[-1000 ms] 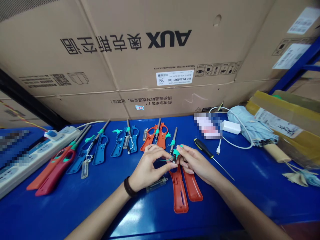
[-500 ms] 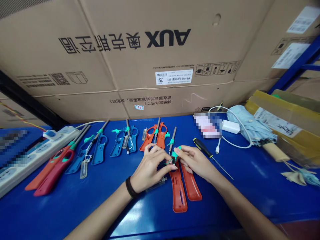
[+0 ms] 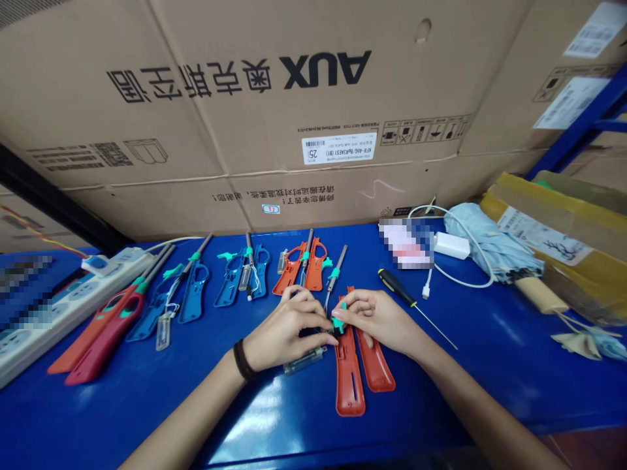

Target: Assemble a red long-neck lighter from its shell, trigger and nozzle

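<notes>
My left hand and my right hand meet at the middle of the blue bench, their fingertips pinching a small green lighter part with dark pieces and thin wires. A metal lighter nozzle rod rises from that part. Just below my right hand lie the two halves of an orange-red lighter shell. A clear cylindrical lighter tank lies under my left hand's edge. The fingertips hide most of the small assembly.
Further lighters, whole or opened, in red, blue and orange, lie in a row at the back. A yellow-handled screwdriver lies to the right. A power strip, white charger, folded umbrella and stacked cartons surround the bench.
My hands have drawn closer around the green part. The metal rod now leans further left. The view has shifted slightly.
</notes>
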A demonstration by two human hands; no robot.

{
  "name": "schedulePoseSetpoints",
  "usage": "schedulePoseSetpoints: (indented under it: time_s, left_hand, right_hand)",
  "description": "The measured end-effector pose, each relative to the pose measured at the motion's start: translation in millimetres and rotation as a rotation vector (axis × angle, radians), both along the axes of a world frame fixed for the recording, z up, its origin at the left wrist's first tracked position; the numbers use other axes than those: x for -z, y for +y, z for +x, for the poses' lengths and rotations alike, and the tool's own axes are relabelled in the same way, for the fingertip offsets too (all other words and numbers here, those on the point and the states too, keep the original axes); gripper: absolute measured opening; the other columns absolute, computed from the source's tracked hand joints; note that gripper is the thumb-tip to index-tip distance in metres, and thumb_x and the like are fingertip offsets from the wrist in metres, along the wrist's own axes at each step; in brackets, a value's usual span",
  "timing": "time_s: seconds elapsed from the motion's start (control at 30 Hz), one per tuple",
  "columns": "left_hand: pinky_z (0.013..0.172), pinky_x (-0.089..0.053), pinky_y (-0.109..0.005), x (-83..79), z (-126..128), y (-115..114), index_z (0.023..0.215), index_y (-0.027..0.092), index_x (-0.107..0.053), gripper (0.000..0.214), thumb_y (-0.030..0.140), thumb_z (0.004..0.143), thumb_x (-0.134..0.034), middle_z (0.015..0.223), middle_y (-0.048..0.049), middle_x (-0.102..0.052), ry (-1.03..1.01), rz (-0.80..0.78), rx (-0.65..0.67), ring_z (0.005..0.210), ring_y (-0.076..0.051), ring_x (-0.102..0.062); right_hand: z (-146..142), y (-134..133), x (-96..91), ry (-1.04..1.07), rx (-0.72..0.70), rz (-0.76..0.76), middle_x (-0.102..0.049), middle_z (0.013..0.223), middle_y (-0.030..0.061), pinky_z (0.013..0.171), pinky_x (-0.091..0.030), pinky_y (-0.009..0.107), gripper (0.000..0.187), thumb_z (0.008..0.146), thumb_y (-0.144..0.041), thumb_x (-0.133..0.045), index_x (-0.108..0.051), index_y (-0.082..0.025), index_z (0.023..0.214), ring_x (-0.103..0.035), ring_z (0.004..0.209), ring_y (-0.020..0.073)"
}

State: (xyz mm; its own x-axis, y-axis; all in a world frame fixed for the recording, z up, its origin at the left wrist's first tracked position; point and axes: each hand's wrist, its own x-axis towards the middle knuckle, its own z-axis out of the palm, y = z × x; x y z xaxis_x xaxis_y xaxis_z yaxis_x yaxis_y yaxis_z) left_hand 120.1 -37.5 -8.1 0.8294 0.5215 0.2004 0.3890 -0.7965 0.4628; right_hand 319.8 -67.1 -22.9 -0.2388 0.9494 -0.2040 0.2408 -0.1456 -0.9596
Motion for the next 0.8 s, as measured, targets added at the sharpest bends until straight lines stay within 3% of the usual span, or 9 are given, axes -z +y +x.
schedulePoseSetpoints:
  time_s: [0.13,0.37,0.53,0.67,0.8]
  left_hand:
    - [0.094,-0.026,-0.034,1.3,0,0,0.089,0.026,-0.068,0.012,0.034,0.084,-0.06,0.081,0.0027,-0.065,0.004,-0.015,0.017,0.085,-0.014,-0.053]
    - [0.096,-0.026,-0.035,0.2,2,2,0.082,0.026,-0.068,0.018,0.042,0.072,-0.069,0.079,0.0043,-0.065,-0.082,-0.026,-0.017,0.079,-0.012,-0.057]
    - [0.092,-0.029,-0.037,-6.3,-2,-3,0.079,0.022,-0.06,0.044,0.057,0.056,-0.075,0.084,0.0011,-0.06,-0.108,0.0,-0.071,0.083,-0.017,-0.054]
    - [0.092,-0.033,-0.038,-8.1,3,-13,0.096,0.021,-0.052,0.077,0.064,0.037,-0.078,0.106,-0.0057,-0.052,-0.104,-0.057,-0.063,0.098,-0.024,-0.047]
    - [0.092,-0.035,-0.039,-4.6,8,-17,0.097,0.023,-0.05,0.071,0.062,0.044,-0.077,0.113,-0.0065,-0.047,-0.066,-0.114,0.007,0.103,-0.025,-0.044]
  right_hand:
    - [1,0,-3.0,-0.025,0.001,0.03,-0.057,0.054,-0.0052,0.033,-0.033,0.018,0.028,0.075,-0.042,-0.063,-0.06,-0.016,0.085,-0.046,0.032,0.0061]
    - [3,-1,-7.9,-0.051,-0.042,0.027,-0.059,0.056,-0.0032,0.037,-0.035,0.018,0.022,0.076,-0.036,-0.063,-0.061,-0.015,0.083,-0.046,0.034,0.0057]
    - [3,-2,-4.4,-0.087,-0.036,0.043,-0.058,0.054,-0.0025,0.039,-0.035,0.018,0.019,0.073,-0.033,-0.065,-0.062,-0.015,0.08,-0.047,0.04,0.0074]
    - [3,-2,0.7,-0.112,-0.007,0.074,-0.06,0.055,-0.0018,0.047,-0.038,0.02,0.017,0.071,-0.028,-0.065,-0.063,-0.015,0.081,-0.053,0.048,0.0101]
    - [4,-1,2.2,-0.106,-0.019,0.086,-0.064,0.059,0.0001,0.056,-0.043,0.023,0.016,0.071,-0.023,-0.063,-0.064,-0.014,0.084,-0.059,0.056,0.0133]
